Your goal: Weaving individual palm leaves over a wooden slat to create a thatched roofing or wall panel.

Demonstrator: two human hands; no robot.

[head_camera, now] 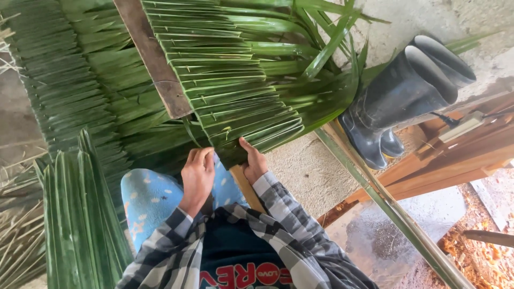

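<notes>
A panel of folded green palm leaves [235,96] lies across my lap, threaded along a wooden slat [243,184]. My left hand [197,176] rests curled at the panel's near edge, fingers bent over the last folded leaf. On the other side of the slat, my right hand [253,159] presses that same leaf edge [230,152] with its thumb raised. Both hands touch the leaf; I wear a grey checked shirt and blue spotted trousers.
A wooden plank [155,59] lies over finished leaf panels [59,80] at the left. Loose upright leaves [75,214] stand at my lower left. A pair of black rubber boots [401,101] stands at the right beside timber boards [460,160] and a long green stalk [385,203].
</notes>
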